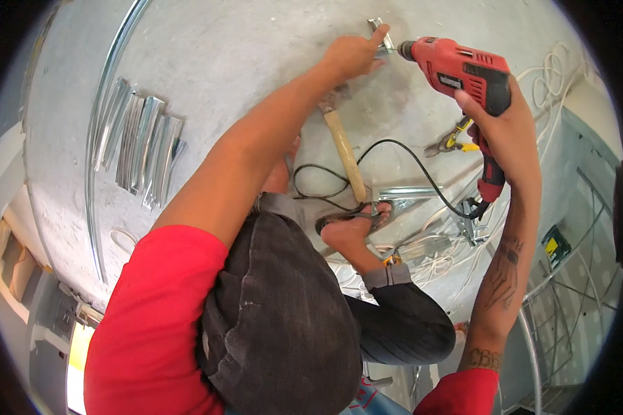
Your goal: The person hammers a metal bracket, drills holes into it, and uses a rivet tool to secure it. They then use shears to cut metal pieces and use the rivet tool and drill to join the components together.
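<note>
My right hand (507, 135) is wrapped round the handle of a red and black corded power drill (450, 63), whose chuck points left. The drill's tip meets or nearly meets a short shiny metal channel piece (382, 36). My left hand (353, 57) holds that piece with the thumb along it; its other fingers are partly hidden. Below my left forearm lies a hammer (344, 153) with a wooden handle, close to my sandalled foot (353, 232). Yellow-handled snips (457, 138) rest on the floor under the drill, partly covered by my right hand.
A stack of short metal channel pieces (142, 142) lies on the concrete floor at left, beside a long curved metal strip (97, 124). The drill's black cord (412, 155) loops near my foot. White cables (550, 76) and more metal pieces (408, 194) lie at right.
</note>
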A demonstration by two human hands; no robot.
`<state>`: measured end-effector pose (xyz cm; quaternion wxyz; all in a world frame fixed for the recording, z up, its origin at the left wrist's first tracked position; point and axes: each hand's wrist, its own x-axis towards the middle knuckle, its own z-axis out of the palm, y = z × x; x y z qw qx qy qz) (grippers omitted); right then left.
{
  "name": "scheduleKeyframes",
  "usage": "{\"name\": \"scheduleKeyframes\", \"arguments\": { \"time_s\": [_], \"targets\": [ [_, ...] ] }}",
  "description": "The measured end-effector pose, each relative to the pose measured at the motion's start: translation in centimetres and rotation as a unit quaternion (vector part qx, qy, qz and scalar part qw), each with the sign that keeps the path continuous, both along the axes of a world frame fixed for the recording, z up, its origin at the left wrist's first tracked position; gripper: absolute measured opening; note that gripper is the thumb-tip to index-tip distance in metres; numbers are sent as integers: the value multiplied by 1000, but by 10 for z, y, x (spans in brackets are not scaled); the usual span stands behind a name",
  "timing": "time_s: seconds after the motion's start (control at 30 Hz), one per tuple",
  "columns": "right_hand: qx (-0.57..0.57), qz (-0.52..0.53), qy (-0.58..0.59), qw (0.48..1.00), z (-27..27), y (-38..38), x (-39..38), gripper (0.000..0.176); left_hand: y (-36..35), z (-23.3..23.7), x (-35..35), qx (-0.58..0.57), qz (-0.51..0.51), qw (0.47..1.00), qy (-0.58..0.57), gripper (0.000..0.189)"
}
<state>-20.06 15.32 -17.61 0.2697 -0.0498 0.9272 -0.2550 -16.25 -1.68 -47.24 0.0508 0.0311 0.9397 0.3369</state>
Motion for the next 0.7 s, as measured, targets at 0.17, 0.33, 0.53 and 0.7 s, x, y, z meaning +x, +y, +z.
{"name": "scheduleKeyframes", "arguments": {
  "time_s": [0.17, 0.33, 0.53, 0.7],
  "targets": [
    [6, 1, -16, 1000, -5, -1, -14, 56, -1, 1, 1, 10, -18, 1000, -1, 77],
    [-11, 0, -38, 999, 0, -3, -23, 54, -2, 13, 0, 75, 79, 991, -83, 77],
    [-27, -3, -25, 999, 4, -11, -16, 51, 9, 30, -40, 105, 219, 950, -197, 83],
    [3, -45, -77, 996, 38, -27, -15, 46, 22, 11, -43, 37, 194, 958, -209, 86]
  ]
}}
